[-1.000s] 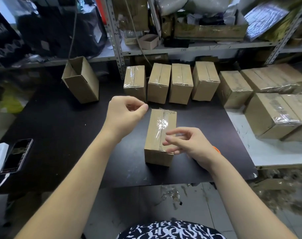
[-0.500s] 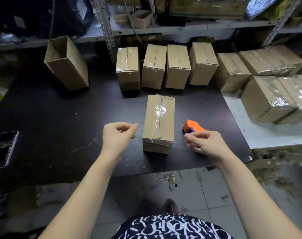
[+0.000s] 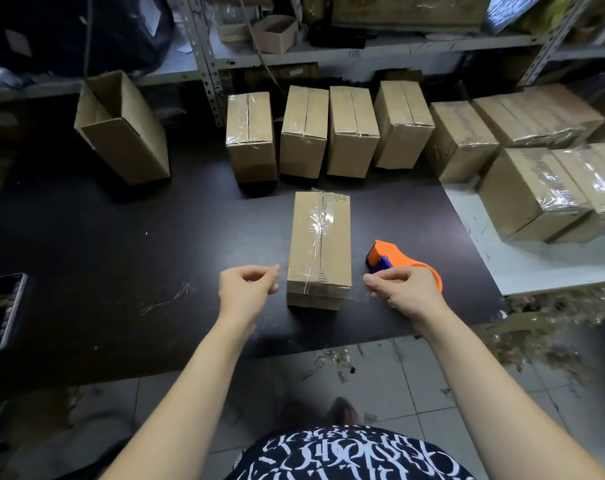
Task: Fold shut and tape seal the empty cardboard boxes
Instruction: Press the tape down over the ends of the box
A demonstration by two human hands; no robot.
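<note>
The cardboard box (image 3: 320, 244) lies flat in the middle of the dark table (image 3: 121, 254), folded shut. One short end faces the near edge, with a strip of bare table left in front of it. Clear tape (image 3: 321, 220) runs along its top seam and over the near end. To the left of the box the table is bare for a wide stretch, out to a phone (image 3: 0, 310) lying at the left edge. To the right there is only a narrow lane before the table's right edge, and an orange tape dispenser (image 3: 384, 256) sits in it, just beside the box. A row of four sealed boxes (image 3: 351, 133) stands along the far edge, close behind the box's far end, and an open box (image 3: 124, 133) leans toward the far left corner. Past the right edge, a white surface (image 3: 536, 268) carries more wrapped boxes (image 3: 533, 192). A metal shelf (image 3: 363, 51) closes off the back. The left hand (image 3: 245, 289) hovers just beside the box's near left corner, not touching it. Its fingers (image 3: 270, 271) are curled with thumb and forefinger pinched together, and I cannot tell whether clear tape lies between them. The right hand (image 3: 406, 292) is near the box's near right corner, its fingers curled over the round body of the dispenser, gripping it.
</note>
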